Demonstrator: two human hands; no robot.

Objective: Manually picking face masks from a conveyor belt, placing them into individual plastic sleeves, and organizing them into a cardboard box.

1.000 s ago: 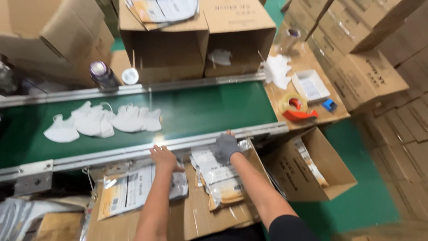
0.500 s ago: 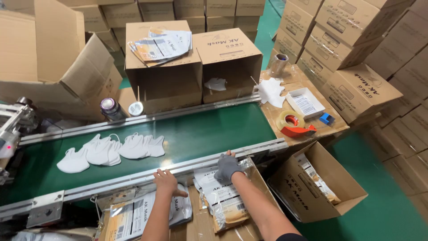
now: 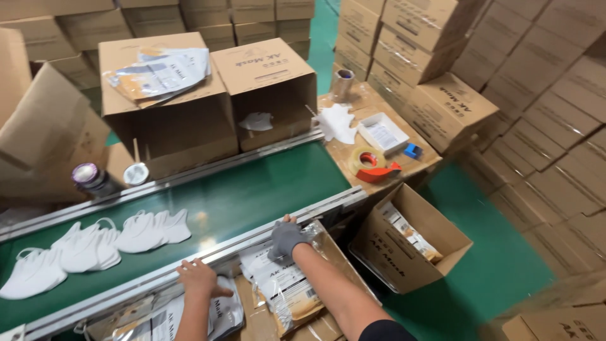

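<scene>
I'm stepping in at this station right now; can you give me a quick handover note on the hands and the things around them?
Left hand: bare, resting on the near metal rail of the conveyor belt, holding nothing.
Right hand: in a grey glove, also at the rail, fingers on the top of a stack of printed pouches.
White masks lie loose in a row on the belt, to the left, untouched.
More pouches sit below the left hand.
An open carton with a few packed pouches stands to the right, far from full.

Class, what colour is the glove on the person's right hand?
Grey; the glove on the right hand shows best in the head view.
</scene>
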